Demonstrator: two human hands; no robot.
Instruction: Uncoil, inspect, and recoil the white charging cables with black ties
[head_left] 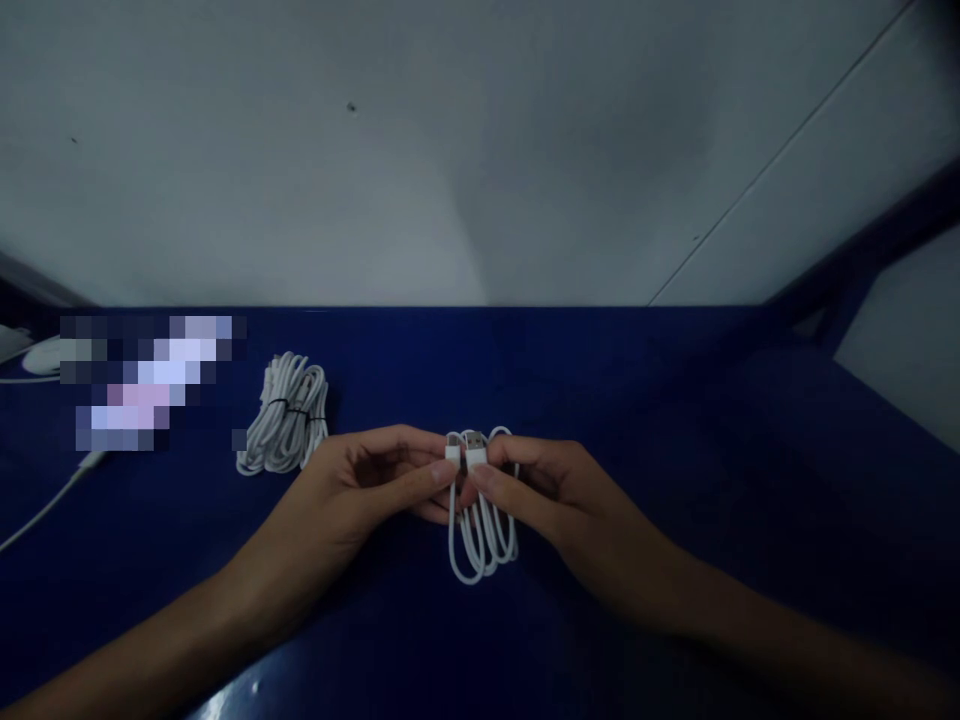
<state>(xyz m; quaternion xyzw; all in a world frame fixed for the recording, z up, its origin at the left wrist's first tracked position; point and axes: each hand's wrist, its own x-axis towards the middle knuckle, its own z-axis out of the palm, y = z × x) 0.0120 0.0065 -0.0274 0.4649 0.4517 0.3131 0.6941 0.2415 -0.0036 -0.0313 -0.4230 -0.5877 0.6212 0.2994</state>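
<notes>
White, smooth cable [480, 545] hung in narrow rounded loops between my hands, just above the dark blue table [675, 420]. My left hand [360, 480] pinched one plug at the top and my right hand [551, 490] pinched the other, side by side. Farther left lay a tied bundle [289, 415] of white cord, with the pale wall [480, 180] beyond.

Both bare forearms reach in from the lower corners and converge at the middle, where the left hand [367, 480] and the right hand [551, 490] meet, thumbs on top, their fingers [444, 470] curled inward and pinched closed, the fingertips nearly touching each other.
</notes>
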